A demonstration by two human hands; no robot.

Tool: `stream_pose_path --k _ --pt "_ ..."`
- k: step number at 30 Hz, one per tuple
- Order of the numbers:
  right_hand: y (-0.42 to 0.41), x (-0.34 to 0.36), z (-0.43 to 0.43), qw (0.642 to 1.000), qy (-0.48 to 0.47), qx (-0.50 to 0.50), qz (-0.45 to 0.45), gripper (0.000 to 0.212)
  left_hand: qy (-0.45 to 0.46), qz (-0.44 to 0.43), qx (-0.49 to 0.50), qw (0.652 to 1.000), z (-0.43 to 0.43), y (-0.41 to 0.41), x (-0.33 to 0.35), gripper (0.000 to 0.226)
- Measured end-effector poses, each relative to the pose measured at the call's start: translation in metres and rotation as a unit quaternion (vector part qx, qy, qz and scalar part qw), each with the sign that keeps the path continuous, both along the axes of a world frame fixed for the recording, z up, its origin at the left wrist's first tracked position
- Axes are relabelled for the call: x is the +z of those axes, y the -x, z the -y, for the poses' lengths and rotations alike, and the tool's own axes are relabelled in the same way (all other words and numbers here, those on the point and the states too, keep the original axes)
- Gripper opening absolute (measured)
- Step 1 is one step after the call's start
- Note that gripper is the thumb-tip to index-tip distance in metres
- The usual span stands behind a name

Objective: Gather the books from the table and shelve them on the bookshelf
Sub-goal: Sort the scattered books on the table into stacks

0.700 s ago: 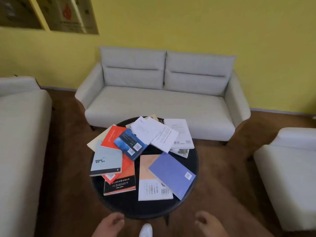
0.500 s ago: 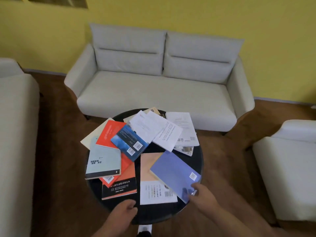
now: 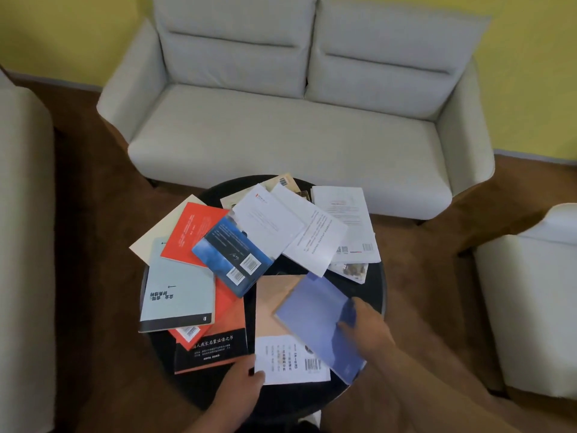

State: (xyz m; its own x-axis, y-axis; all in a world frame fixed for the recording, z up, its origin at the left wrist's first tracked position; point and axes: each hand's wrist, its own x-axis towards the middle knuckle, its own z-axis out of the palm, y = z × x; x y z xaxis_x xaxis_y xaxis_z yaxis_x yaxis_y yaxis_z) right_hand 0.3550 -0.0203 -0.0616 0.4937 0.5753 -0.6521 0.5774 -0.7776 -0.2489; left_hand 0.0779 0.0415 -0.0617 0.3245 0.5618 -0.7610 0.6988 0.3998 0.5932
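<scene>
A round black table (image 3: 281, 400) carries several scattered books. My right hand (image 3: 367, 328) grips the right edge of a purple book (image 3: 312, 320), which tilts up over a peach-and-white book (image 3: 281, 360). My left hand (image 3: 240, 389) rests at the table's near edge, fingertips touching the lower left corner of the peach-and-white book and the black-and-orange book (image 3: 212, 351). Further left lie a pale grey book (image 3: 178, 292), a red book (image 3: 190, 232) and a dark blue book (image 3: 231, 251). White books (image 3: 315, 239) overlap at the far side. No bookshelf is in view.
A light grey two-seat sofa (image 3: 281, 126) stands just behind the table against a yellow wall. Another sofa (image 3: 22, 214) runs along the left and an armchair (image 3: 530, 307) sits at the right. Brown carpet (image 3: 93, 245) shows between them.
Both hands have come up from the bottom edge onto the table. My right hand has closed on the purple book and raised its right edge; the view has tilted down and moved closer.
</scene>
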Motion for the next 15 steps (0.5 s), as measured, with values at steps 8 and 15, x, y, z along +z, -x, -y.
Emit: stream_pose_path --k 8,15 --pt "-0.004 -0.009 0.006 0.992 -0.003 -0.063 -0.109 0.055 -0.079 -0.083 0.061 0.992 0.016 -0.019 -0.023 0.03" --pt "0.012 -0.014 0.022 0.962 -0.076 -0.145 -0.218 0.028 -0.148 -0.082 0.036 0.985 0.031 -0.018 -0.014 0.025"
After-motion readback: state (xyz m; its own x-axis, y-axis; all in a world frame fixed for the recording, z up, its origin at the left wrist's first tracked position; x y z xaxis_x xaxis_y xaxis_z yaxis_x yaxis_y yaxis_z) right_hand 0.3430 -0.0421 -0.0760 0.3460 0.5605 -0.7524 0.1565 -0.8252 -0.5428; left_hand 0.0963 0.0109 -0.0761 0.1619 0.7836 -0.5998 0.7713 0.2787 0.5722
